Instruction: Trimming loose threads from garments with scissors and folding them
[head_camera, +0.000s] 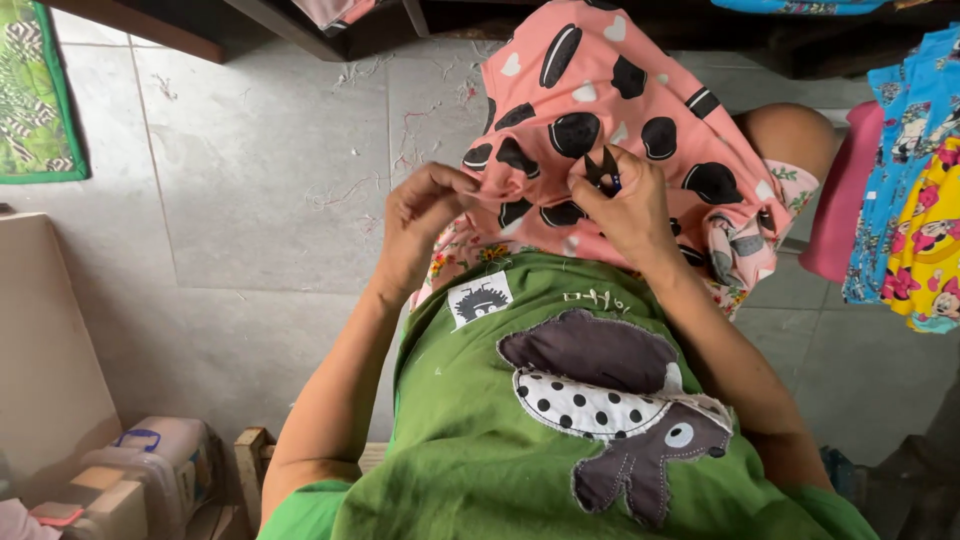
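Grey tiled floor (260, 180) behind pink spotted cloth (600, 90): left hand (425, 215) pinches its edge, right hand (625, 205) grips small black snips (603, 166), blades mostly hidden.

Garment (600, 90) over the lap, left hand (425, 210) and right hand (625, 205) on it, snips (603, 168) in the right.

Two hands (420, 215) (625, 210), one snips (603, 168), one pink cloth (590, 90) and two boxes (165, 445) (120, 490) at seven o'clock are counted.
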